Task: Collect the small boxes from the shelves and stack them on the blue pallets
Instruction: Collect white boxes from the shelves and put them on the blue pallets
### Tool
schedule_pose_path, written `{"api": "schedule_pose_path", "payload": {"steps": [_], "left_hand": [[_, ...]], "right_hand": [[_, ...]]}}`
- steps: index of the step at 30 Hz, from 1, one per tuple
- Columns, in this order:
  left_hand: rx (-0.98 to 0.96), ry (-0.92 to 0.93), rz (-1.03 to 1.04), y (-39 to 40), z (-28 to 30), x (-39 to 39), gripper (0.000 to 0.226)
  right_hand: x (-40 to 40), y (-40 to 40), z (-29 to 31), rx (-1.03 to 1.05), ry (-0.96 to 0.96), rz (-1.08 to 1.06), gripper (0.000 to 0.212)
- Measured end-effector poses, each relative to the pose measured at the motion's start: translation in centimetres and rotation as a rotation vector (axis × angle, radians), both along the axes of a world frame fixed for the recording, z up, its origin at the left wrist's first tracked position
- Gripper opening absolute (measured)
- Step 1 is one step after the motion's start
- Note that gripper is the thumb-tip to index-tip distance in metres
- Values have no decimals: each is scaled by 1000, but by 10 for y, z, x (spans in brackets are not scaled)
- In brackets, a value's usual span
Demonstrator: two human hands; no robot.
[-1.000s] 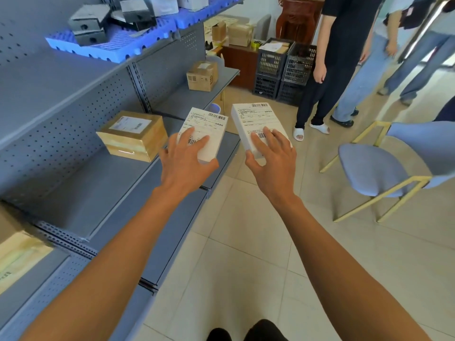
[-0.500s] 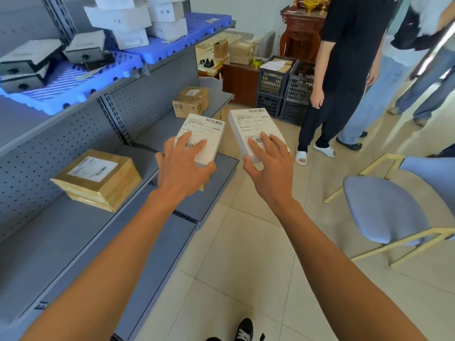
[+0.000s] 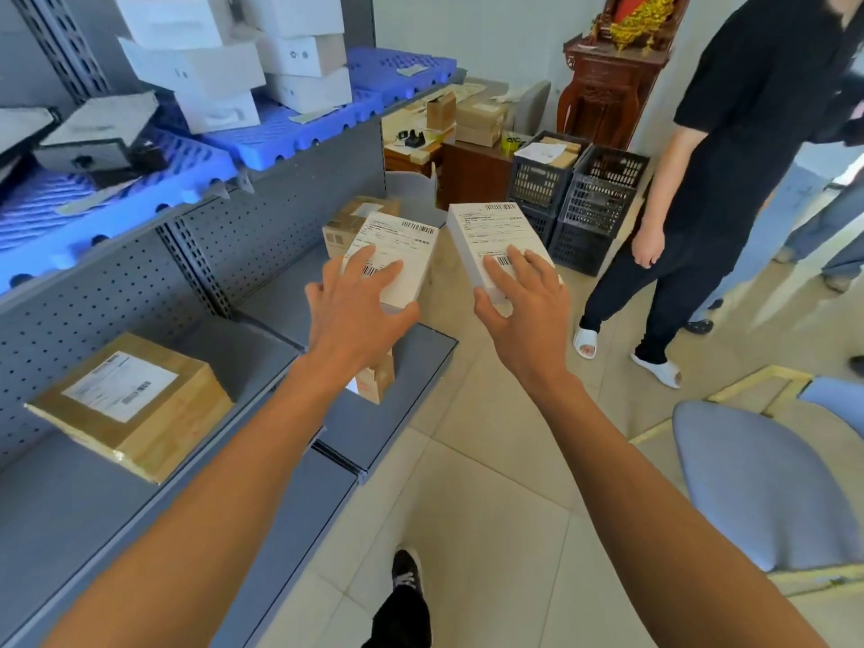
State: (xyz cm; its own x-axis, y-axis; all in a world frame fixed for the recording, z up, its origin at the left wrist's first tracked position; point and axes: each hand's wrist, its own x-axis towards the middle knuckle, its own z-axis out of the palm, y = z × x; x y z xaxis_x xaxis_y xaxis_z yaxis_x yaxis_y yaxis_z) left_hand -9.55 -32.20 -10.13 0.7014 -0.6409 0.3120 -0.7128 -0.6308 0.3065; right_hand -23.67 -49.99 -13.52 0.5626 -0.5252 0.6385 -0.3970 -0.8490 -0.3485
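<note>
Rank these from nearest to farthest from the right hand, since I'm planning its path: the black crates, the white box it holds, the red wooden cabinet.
1. White box, held in the right hand.
2. Black crates, on the floor beyond the box.
3. Red wooden cabinet, at the back wall.

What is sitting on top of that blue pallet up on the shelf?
White boxes are stacked on the blue pallet, with loose paper slips beside them. Nearer the camera lie grey boxes. Whatever sits behind the stacks is hidden.
</note>
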Motion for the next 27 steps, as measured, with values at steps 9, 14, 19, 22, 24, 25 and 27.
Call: {"api": "schedule_pose_path", "payload": {"steps": [9,14,19,22,24,25,27], "left_hand": [[-55,8,-41,-99,26,103,64],[-78,-19,-66,-141,45,140,66],[-102,-31,-55,-182,63,174,67],[-110,-49,-35,-211,72,192,67],[-114,-63,-16,-232,79,203,65],[-113,-71,-3,-243,83,208,65],[-120,-88,22,-265,91,217,64]], "right_hand": [[94,-86,25,-25,16,-33,44],[132,-127,38,-18,-6,-63,44],[173,-175,50,-2,-7,-55,44],[196,-210,57,-6,-21,-24,44],[211,-236,63,-14,-32,-1,44],[218,-249,66,-14,-38,8,44],[231,-275,72,-11,-51,35,44]]}}
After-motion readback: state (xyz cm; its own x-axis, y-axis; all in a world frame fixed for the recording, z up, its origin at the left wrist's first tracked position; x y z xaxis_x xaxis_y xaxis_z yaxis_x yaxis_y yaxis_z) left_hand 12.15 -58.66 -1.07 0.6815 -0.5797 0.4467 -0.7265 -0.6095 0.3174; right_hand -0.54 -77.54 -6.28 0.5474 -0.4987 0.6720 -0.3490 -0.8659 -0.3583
